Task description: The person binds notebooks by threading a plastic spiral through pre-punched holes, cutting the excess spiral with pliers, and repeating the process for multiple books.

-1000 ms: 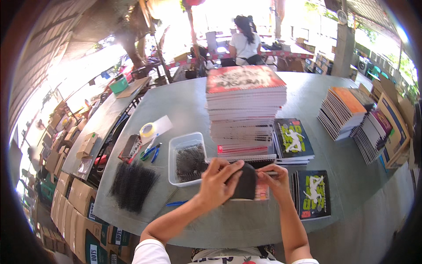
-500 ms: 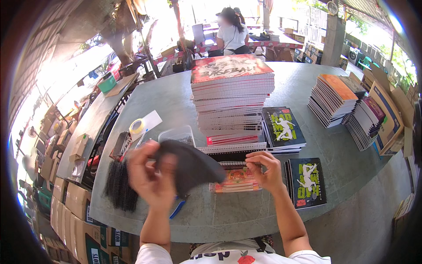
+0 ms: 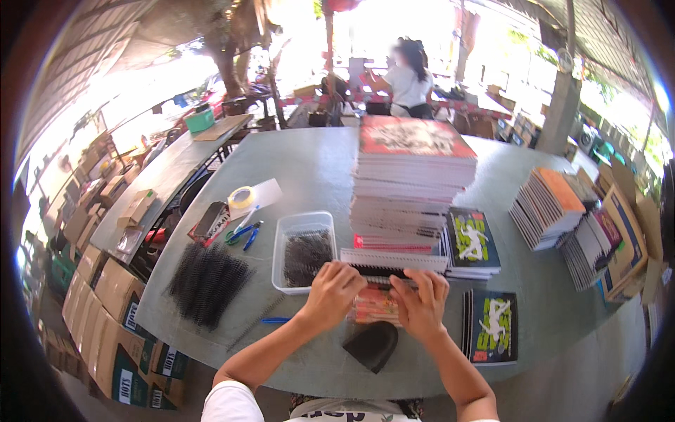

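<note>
I see the spiral-bound booklet (image 3: 383, 295) lying flat on the worktop (image 3: 302, 169) right under both hands, its black comb spine running left to right along the far edge, just in front of the tall stack of booklets (image 3: 415, 186). My left hand (image 3: 336, 292) rests curled on the spine's left part, fingers pressing down on it; my right hand (image 3: 420, 304) sits on the right part, fingers bent over the pages. Neither is closed around anything that I can lift out; both press rather than grip. The booklet's long axis lies across me, and each hand is equally near.

Left of that stack stands one clear tray (image 3: 304, 252) of black combs, and farther left one loose heap of black combs (image 3: 207, 281). Near the booklet's close edge lies one dark pouch (image 3: 371, 344). Right of the stack are two green-covered piles (image 3: 472, 243), one nearer me than the other.
</note>
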A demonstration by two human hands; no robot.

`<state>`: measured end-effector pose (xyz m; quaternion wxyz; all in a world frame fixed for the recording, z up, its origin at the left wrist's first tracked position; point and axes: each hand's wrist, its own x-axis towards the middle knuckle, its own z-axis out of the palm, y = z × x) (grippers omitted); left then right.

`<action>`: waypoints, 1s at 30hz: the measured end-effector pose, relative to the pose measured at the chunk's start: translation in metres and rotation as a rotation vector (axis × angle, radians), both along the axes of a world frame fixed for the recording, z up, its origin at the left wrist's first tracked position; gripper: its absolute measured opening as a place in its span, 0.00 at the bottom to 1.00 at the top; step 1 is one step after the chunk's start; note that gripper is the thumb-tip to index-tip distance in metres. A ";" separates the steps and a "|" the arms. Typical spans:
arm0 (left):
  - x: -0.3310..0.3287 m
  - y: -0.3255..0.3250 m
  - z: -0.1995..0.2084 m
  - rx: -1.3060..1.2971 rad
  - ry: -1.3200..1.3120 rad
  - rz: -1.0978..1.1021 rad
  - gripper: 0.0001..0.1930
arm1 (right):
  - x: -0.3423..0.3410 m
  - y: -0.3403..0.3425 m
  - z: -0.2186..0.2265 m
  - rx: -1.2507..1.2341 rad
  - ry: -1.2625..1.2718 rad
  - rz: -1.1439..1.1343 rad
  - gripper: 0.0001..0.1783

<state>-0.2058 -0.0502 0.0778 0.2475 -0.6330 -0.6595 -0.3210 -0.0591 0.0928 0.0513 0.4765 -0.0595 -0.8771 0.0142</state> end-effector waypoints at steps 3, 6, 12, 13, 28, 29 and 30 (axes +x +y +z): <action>-0.001 -0.004 -0.005 -0.026 -0.009 -0.089 0.14 | 0.007 0.003 -0.020 0.067 0.005 0.024 0.19; -0.002 -0.012 -0.006 -0.164 -0.139 -0.137 0.15 | 0.022 0.003 -0.033 0.191 -0.005 -0.020 0.18; -0.007 -0.021 -0.002 -0.257 -0.024 -0.089 0.17 | 0.005 -0.004 -0.014 0.020 -0.060 0.133 0.17; -0.006 -0.020 -0.002 -0.253 -0.022 -0.084 0.17 | 0.001 -0.002 -0.008 0.024 -0.057 0.139 0.17; -0.013 -0.006 -0.009 -0.125 -0.051 0.035 0.12 | -0.012 0.017 0.017 -0.062 -0.360 0.121 0.21; -0.013 -0.003 -0.011 -0.159 -0.056 0.039 0.12 | -0.013 0.018 0.016 -0.064 -0.359 0.123 0.21; -0.014 -0.002 -0.014 -0.193 -0.061 0.043 0.12 | -0.014 0.020 0.015 -0.082 -0.353 0.164 0.21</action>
